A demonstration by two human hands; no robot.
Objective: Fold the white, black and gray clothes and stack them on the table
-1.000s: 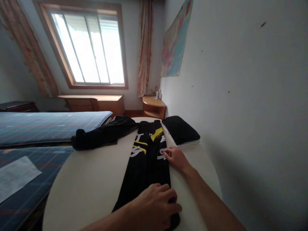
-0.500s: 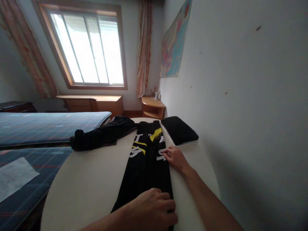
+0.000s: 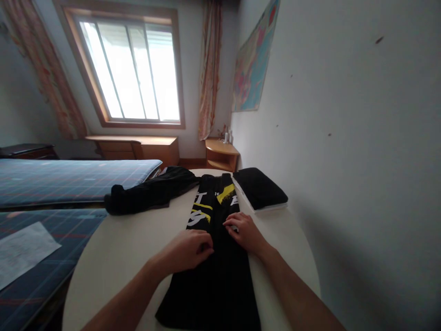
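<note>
A black garment (image 3: 223, 285) with white letters and yellow streaks lies lengthwise on a round white table (image 3: 113, 257), folded into a long strip. Over its left part, my left hand (image 3: 189, 250) is curled, thumb and fingertips close together; whether cloth is pinched between them is hidden. My right hand (image 3: 246, 232) rests on the garment's right edge, covering some of the white print, its fingers stretched to the left and the thumb apart. Beyond the left hand, a bunched black garment (image 3: 148, 191) lies toward the table's far left edge.
Folded dark clothing (image 3: 260, 188) is stacked at the far right of the table, close to the white wall (image 3: 361, 193). Left of the table are blue plaid mattresses (image 3: 69, 181) with a sheet of paper (image 3: 27, 250) on the lower one. A small corner shelf (image 3: 222, 149) stands behind.
My left hand has moved from the near right of the garment up and left, uncovering its near end. My right hand has shifted slightly left over the print.
</note>
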